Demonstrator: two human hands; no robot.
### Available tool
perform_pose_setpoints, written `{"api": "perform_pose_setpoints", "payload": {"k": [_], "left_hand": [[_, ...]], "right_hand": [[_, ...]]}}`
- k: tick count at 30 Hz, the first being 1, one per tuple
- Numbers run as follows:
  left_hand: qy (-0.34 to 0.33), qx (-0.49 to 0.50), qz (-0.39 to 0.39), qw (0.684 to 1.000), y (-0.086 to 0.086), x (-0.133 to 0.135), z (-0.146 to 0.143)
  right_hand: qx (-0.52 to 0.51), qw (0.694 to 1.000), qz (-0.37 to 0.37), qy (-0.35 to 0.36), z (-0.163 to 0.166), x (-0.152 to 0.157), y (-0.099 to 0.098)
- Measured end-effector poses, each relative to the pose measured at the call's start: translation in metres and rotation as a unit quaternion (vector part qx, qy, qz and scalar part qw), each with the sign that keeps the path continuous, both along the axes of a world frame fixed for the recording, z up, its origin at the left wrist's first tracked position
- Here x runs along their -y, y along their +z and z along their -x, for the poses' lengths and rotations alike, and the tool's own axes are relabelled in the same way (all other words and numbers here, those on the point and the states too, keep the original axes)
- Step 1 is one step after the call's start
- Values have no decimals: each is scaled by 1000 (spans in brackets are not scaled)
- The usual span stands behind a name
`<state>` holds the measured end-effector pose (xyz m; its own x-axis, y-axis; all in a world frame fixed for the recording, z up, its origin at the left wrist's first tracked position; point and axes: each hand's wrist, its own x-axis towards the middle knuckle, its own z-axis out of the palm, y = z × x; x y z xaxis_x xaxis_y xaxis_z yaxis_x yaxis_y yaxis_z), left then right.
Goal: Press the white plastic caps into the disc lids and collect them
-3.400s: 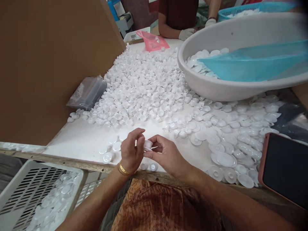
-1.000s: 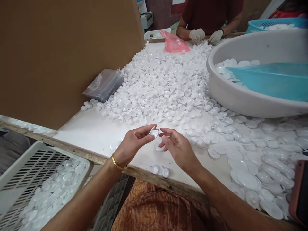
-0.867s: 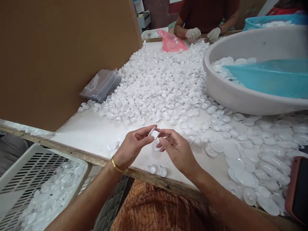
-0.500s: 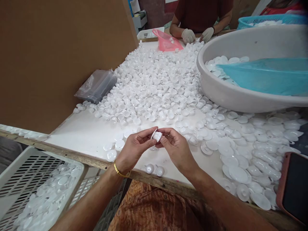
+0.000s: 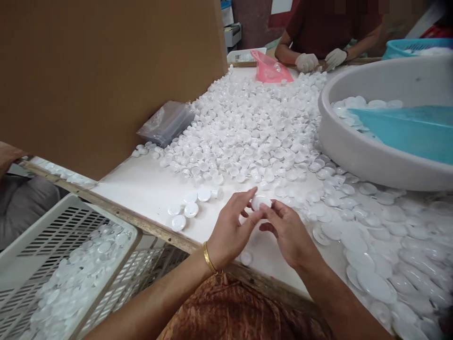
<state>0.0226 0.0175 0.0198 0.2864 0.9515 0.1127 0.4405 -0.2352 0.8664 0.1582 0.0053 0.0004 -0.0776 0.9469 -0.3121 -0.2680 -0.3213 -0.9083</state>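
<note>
Between my hands is a small white plastic saucer (image 5: 260, 203), its round face turned up toward me. My left hand (image 5: 235, 226) pinches its left and lower edge with thumb and fingertips. From the right, the thumb and fingertips of my right hand (image 5: 288, 231) close on the same piece; whether a cup sits behind it is hidden. Below the hands, a small white cup (image 5: 246, 258) lies by the table edge. Left of my left hand, several white saucers (image 5: 179, 222) lie in a group on the white tabletop (image 5: 141, 189).
A large heap of small white cups (image 5: 255, 132) covers the table's middle. More saucers (image 5: 375, 285) spread at right below a grey tub (image 5: 382, 165). A cardboard sheet (image 5: 106, 85), plastic bags (image 5: 168, 123), pink scoop (image 5: 271, 71), white crate (image 5: 130, 231) and co-worker's gloved hands (image 5: 307, 62) surround it.
My view has swung left, so the table's contents sit further right and the phone is out of frame. The cup visible between my fingers is now hidden, and the saucer's face shows.
</note>
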Motion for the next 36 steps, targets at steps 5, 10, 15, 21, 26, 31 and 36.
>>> {"api": "perform_pose_setpoints", "payload": {"k": [5, 10, 15, 21, 26, 31, 36], "left_hand": [[9, 101, 147, 984, 1, -1, 9], [4, 148, 186, 971, -1, 6, 17], [34, 116, 135, 984, 5, 12, 18], [40, 153, 164, 974, 15, 6, 10], [28, 228, 264, 937, 13, 6, 9], [-2, 186, 277, 943, 7, -1, 28], [27, -204, -47, 977, 1, -32, 61]], "right_hand": [[50, 991, -28, 118, -16, -2, 5], [52, 986, -25, 154, -14, -1, 5], [31, 989, -37, 139, -7, 0, 5], [31, 993, -49, 107, -8, 4, 7], [49, 990, -59, 119, -9, 4, 9], [20, 993, -33, 116, 1, 4, 4], [135, 991, -14, 6, -1, -4, -6]]}}
